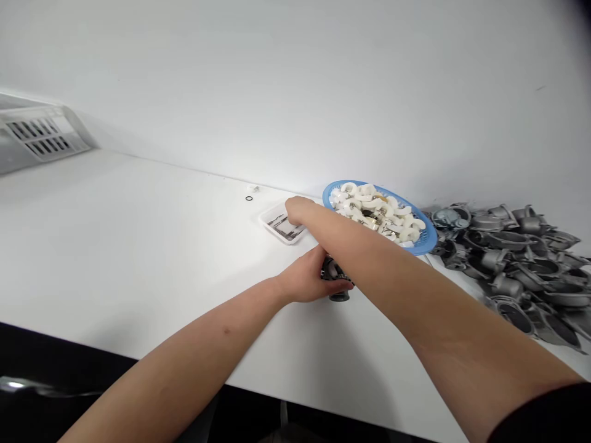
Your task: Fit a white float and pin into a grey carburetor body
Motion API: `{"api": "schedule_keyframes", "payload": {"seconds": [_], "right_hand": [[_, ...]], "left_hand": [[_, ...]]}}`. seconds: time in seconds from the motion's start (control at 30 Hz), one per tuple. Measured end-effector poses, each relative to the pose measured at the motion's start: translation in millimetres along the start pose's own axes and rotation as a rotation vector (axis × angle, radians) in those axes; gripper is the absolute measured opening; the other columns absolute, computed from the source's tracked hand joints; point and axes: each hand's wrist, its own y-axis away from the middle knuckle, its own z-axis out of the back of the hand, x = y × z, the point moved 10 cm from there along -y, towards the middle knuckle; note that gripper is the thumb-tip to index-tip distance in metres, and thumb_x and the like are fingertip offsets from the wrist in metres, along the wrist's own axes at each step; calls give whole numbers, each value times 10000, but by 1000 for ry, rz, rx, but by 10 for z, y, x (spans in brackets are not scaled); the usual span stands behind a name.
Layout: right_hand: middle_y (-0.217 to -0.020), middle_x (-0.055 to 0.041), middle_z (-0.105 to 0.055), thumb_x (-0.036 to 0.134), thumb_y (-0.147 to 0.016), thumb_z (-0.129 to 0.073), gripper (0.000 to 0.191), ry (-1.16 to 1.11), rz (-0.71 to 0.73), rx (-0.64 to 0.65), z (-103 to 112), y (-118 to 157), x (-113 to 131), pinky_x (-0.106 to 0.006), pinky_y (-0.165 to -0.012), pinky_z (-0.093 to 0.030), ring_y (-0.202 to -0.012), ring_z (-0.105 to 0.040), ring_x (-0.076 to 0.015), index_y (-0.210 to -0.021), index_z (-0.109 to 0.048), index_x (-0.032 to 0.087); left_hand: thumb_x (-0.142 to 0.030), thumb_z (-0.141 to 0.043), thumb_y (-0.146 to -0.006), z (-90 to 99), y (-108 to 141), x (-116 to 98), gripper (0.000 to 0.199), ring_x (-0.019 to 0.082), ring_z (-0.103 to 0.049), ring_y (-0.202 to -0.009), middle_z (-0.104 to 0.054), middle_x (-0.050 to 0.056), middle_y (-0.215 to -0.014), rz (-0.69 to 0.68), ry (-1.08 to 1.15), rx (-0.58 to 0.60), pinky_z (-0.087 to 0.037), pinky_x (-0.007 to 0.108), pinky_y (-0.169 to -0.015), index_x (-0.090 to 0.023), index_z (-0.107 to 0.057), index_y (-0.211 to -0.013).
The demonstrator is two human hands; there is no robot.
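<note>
My left hand (310,277) is wrapped round a dark grey metal casting (339,296) low over the white table. Much of the casting is hidden by that hand and by my right forearm. My right hand (299,210) reaches across to a small white plastic tray (269,225), over its right side. Thin dark pins or rods (286,228) lie in the tray. The fingers of the right hand point down and away from me, so what they touch is hidden.
Right of the tray stands a blue plastic basket (430,241) full of white curved parts (369,206). Farther right lies a heap of grey metal castings (521,264). A black ring (249,198) rests behind the tray; a white crate (46,138) stands at far left.
</note>
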Motion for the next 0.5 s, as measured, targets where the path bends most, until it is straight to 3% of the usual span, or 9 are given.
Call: {"api": "schedule_keyframes", "payload": {"seconds": [0.23, 0.5], "right_hand": [[-1078, -218, -711, 150, -707, -763, 447, 91, 13, 57, -166, -128, -54, -335, -862, -532, -1040, -678, -308, -1143, -696, 79], [-1082, -205, -714, 246, -753, -745, 392, 183, 13, 102, -273, -139, 24, -342, -876, -536, -1054, -680, -296, -1121, -718, 115]], "left_hand": [[-407, -768, -761, 7, -18, 50, 562, 287, -602, -1171, -625, 86, -1288, 23, 25, 11, -546, 497, -950, -258, -486, -1224], [-483, -744, -774, -11, -11, 79, 538, 306, -620, -1136, -638, 100, -1256, 45, 17, 8, -550, 495, -900, -248, -506, -1195]]}}
